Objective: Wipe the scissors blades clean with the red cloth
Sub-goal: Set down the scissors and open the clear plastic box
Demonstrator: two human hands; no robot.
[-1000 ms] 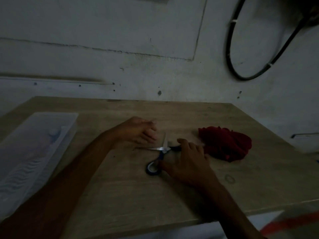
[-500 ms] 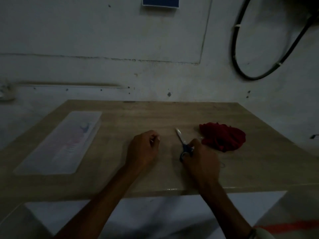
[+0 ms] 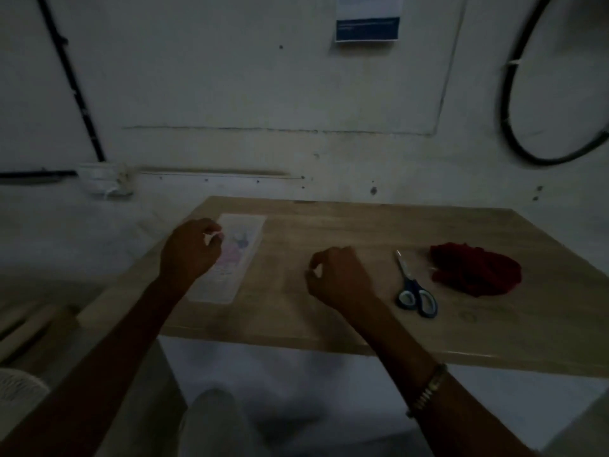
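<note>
Blue-handled scissors [image 3: 413, 285] lie closed on the wooden table [image 3: 329, 232], blades pointing away from me. A crumpled red cloth [image 3: 476, 272] sits just right of them, apart from the blades. My right hand [image 3: 339, 278] hovers left of the scissors, fingers loosely curled, holding nothing. My left hand [image 3: 191, 249] hangs over the table's left edge beside a clear plastic box [image 3: 230, 258], fingers loosely curled and empty.
The clear box lies lengthwise on the table's left part. A white wall stands right behind the table, with a black cable loop [image 3: 514, 127] at the upper right and a blue-and-white notice [image 3: 367, 19] above. The table's near edge runs below my forearms.
My right hand has let go of the scissors and moved left of them. My left hand has moved left to the clear box. The view has pulled back and turned left.
</note>
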